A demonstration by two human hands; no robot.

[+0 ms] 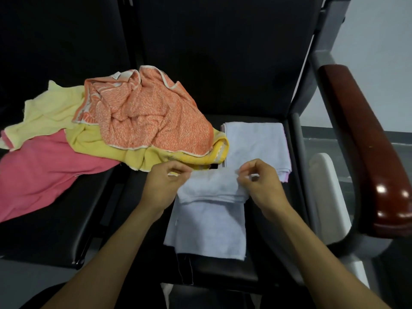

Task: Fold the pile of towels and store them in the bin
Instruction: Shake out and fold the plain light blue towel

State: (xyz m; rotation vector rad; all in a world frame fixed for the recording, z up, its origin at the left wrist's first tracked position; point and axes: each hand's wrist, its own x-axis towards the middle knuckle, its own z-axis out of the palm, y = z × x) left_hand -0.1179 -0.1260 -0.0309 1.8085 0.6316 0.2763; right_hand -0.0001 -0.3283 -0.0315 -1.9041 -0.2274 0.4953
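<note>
A pale blue-white towel (209, 228) lies on the black seat (263, 259) in front of me, its far end doubled back toward me. My left hand (162, 188) pinches the left corner of that folded end. My right hand (258, 184) pinches the right corner. Behind it lies a folded white towel (256, 143) with a lilac edge. To the left is a loose pile: an orange patterned towel (147, 112) on top, a yellow one (111, 146), a pale yellow one (46, 110) and a pink one (38, 172).
The pile spreads across two black seats with a gap between them. A dark red wooden armrest (365, 139) on a grey frame bounds the right side. A white bin-like object (327, 197) stands beyond the armrest, mostly hidden.
</note>
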